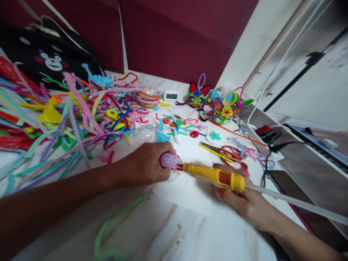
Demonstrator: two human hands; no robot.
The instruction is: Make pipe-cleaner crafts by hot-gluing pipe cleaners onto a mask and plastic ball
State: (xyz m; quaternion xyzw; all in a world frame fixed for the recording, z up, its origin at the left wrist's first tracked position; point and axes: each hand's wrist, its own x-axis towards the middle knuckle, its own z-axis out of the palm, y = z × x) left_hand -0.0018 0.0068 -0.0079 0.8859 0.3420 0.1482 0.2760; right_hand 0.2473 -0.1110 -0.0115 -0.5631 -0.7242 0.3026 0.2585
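Note:
My left hand [144, 163] is closed around a small craft piece whose top is a purple pipe-cleaner coil [169, 160] edged in red. Clear plastic shows under the coil, but my fingers hide most of it. In my right hand [244, 203], a yellow hot glue gun [202, 173] lies on its side, its nozzle close to the red edge of the coil. I cannot tell whether the nozzle touches it. A long translucent glue stick [296, 203] sticks out of the gun's back. White paper [187, 197] lies beneath both hands.
Loose pipe cleaners [78, 119] are heaped at left, near a wrapped bowl [148, 97] and a small digital clock [171, 95]. Orange-handled scissors [231, 156] lie beyond the glue gun. Two decorated balls with ears [197, 97] stand at the back. A phone [290, 195] and cables [269, 145] are at right.

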